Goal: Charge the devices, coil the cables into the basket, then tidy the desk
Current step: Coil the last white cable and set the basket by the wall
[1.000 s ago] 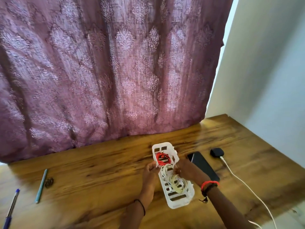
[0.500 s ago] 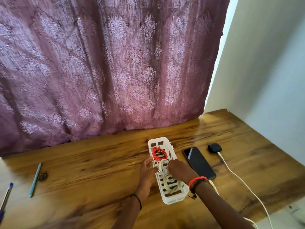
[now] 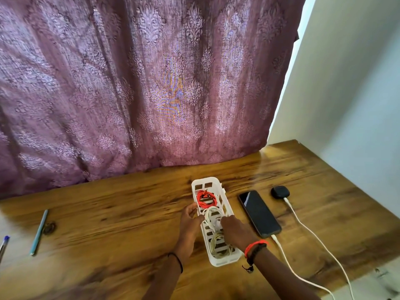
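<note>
Three coils now lie in the white slotted plastic basket (image 3: pixel 225 259) at the middle of the brown wooden desk (image 3: pixel 129 213): a red cable coil (image 3: pixel 205 199) at the far end, a white cable coil (image 3: pixel 213 214) in the middle and a pale cable coil (image 3: pixel 216 243) at the near end. A second ago the white coil was gathered between the two hands. It has since settled inside, and the right hand (image 3: pixel 234 231) has drawn back toward the person. Its bent fingertips (image 3: pixel 221 221) are on the coil's plug end, but whether they pinch it or only press it down cannot be told. The left hand (image 3: pixel 190 221) grasps the basket's left rim, thumb hooked inside, steadying it. Just right of the basket lies a black smartphone (image 3: pixel 258 213), with a small black earbud case (image 3: pixel 280 192) beyond it. Each is fed by its own cable, the phone's white lead (image 3: pixel 281 252) and the case's white lead (image 3: pixel 307 231), both trailing off the near edge. Charging looks under way and coiling all but finished. Tidying likely remains, since a teal pen (image 3: pixel 39 231) and a blue-capped pen (image 3: pixel 3 245) lie loose at far left.
</note>
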Demonstrator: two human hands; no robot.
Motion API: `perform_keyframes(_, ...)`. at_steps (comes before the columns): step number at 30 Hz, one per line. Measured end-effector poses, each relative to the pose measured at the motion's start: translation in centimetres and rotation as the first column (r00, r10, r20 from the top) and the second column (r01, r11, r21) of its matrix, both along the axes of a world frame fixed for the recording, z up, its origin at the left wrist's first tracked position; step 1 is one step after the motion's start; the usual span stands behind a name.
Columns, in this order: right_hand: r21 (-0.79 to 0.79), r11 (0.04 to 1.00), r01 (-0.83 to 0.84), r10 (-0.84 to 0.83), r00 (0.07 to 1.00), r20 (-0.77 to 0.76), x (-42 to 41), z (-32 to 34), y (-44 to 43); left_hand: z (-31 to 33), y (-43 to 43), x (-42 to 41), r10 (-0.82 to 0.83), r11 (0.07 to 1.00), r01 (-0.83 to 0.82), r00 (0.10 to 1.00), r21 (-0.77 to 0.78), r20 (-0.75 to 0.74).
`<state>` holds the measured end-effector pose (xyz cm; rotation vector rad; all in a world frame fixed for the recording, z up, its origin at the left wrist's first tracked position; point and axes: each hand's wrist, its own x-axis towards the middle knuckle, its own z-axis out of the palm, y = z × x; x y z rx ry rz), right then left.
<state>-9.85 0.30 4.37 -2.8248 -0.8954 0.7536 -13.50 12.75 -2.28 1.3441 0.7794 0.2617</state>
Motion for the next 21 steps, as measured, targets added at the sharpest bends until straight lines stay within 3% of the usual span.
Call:
perform_keyframes(4, 0.053, 0.996, 0.077, -0.074, 0.996, -0.054, 1.7, 0.8, -0.1, 0.1, 0.2, 0.1, 0.046, 0.998, -0.045, 0.999, -0.032, 0.025)
perform_keyframes(6, 0.162, 0.964, 0.211, -0.189, 0.972, -0.141, 3.7, 1.0, -0.6, 0.1, 0.4, 0.2, 0.061, 0.998, -0.06, 0.997, -0.034, 0.04)
perform_keyframes(8, 0.334, 0.867, 0.371, -0.31, 0.924, -0.222, 5.5, 1.0, -1.2, 0.1, 0.4, 0.2, 0.075, 0.997, -0.074, 0.996, -0.022, 0.04)
perform_keyframes(11, 0.536, 0.708, 0.459, -0.433, 0.883, -0.184, 7.7, -0.6, -1.9, -0.1, 0.2, 0.1, 0.095, 0.995, -0.094, 0.994, -0.028, 0.057)
perform_keyframes(13, 0.613, 0.589, 0.526, -0.469, 0.841, -0.271, 8.1, -2.4, -2.3, -0.5, -0.3, 0.1, 0.075, 0.997, -0.074, 0.994, -0.022, 0.075)
perform_keyframes(16, 0.619, 0.454, 0.641, -0.427, 0.766, -0.48, 7.3, -4.8, -2.5, -0.8, -1.3, 0.1, 0.047, 0.994, -0.037, 0.994, -0.102, 0.101)
perform_keyframes(18, 0.548, 0.361, 0.755, -0.385, 0.655, -0.65, 6.1, -5.6, -2.2, -1.1, -1.7, 0.0, 0.034, 0.981, -0.007, 0.991, -0.196, 0.131)
perform_keyframes(21, 0.512, 0.298, 0.806, -0.352, 0.591, -0.726, 4.7, -6.1, -1.9, -1.9, -2.3, 0.2, 0.042, 0.971, -0.008, 0.99, -0.239, 0.137)
